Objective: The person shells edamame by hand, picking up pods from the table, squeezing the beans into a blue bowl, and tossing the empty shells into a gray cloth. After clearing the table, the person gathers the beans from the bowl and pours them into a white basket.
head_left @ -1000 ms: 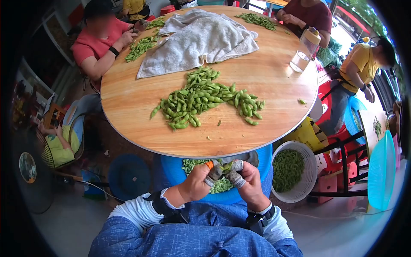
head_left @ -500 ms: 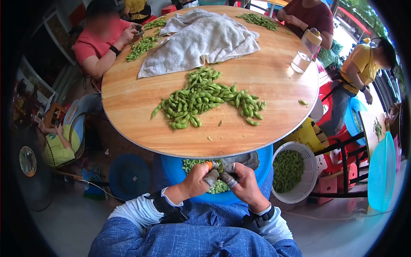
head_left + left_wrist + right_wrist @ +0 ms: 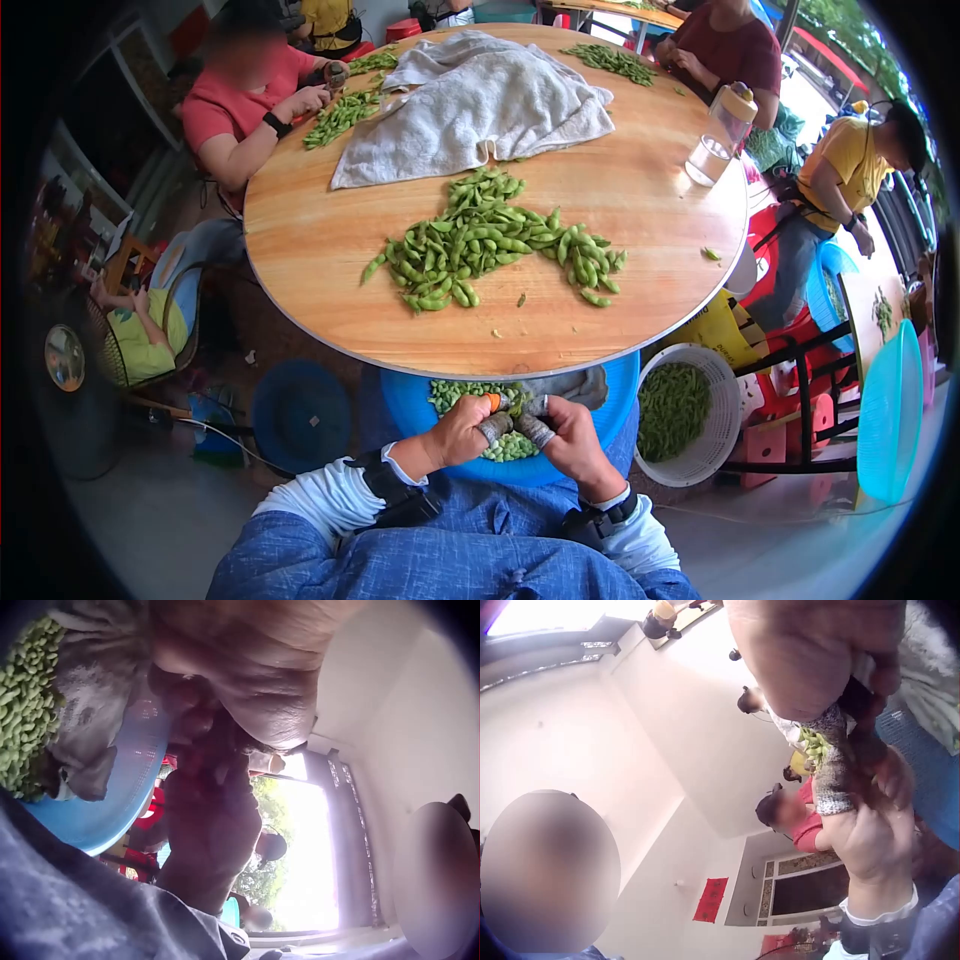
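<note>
Both hands meet over a blue basin [image 3: 400,400] below the table edge. My left hand [image 3: 462,428], with grey finger covers and an orange band, pinches a green pod [image 3: 517,402] from the left. From the right my right hand [image 3: 572,440], its fingertips also covered in grey, pinches at the same pod. Shelled green beans [image 3: 510,447] lie in the basin beneath them, also visible in the left wrist view as a heap of beans [image 3: 26,705] beside a grey cloth [image 3: 94,697]. Fingers hide much of the pod.
A heap of pods [image 3: 480,240] lies on the round wooden table [image 3: 330,290], near a white towel [image 3: 470,105] and a bottle [image 3: 722,135]. A white basket [image 3: 727,425] of pods stands right of the basin. Other people sit around, one in red [image 3: 235,140].
The table and its contents appear slightly lower in the head view. My hands have shifted a little downward, staying together at the pod.
</note>
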`<state>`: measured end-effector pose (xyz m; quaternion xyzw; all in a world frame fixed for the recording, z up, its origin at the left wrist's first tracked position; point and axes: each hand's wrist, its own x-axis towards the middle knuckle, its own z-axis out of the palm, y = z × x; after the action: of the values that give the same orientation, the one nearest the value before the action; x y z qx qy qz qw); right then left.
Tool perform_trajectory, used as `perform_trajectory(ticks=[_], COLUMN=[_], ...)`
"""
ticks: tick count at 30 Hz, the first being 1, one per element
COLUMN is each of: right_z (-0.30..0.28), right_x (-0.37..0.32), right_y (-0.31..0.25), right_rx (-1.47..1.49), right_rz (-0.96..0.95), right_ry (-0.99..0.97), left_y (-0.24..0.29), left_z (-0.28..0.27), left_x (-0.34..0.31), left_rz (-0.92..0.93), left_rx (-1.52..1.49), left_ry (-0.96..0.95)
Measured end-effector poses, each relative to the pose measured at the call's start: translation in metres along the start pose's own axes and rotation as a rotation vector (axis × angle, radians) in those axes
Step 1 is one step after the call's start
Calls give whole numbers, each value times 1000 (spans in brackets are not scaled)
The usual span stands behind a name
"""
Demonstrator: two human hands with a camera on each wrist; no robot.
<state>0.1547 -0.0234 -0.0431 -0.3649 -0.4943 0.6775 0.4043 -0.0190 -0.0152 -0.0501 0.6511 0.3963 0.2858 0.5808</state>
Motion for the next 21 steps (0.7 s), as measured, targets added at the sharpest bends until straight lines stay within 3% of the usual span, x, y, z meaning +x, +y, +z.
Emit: perform_trajectory(ticks=[3,5,6,7,10,13,15,17,19,21], right_z=[0,-5,-11,-20,-79,-90,-82,-60,-23,24], right_x=[-2,-1,-2,-5,-19,-29,-21,-6,9,35], right_y=[2,7,4,0,-23,-56,-57,-48,-38,-43], right_rx=[-500,-533,-500,-464,-766,-868,-718,-644,-703,-648], right_rz=[-82,-176,-184,-189,-172,-225,-383,-447,-424,-593], right_ry=[61,173,251,328,670,965,840,664,307,-4], left_y=[-27,-4,1,8,24,59,69,81,72,65], left_z=[4,3,3,3,-6,-32,-52,-68,-76,-80], left_x=[0,3,3,-1,-11,-6,9,30,49,62], left_rz=[-220,-379,-306,-167,294,345,339,249,179,77], left_rx=[-33,104,401,486,765,647,818,985,1147,1294], left_ry=[-13,-59,-96,-65,43,222,439,504,520,469])
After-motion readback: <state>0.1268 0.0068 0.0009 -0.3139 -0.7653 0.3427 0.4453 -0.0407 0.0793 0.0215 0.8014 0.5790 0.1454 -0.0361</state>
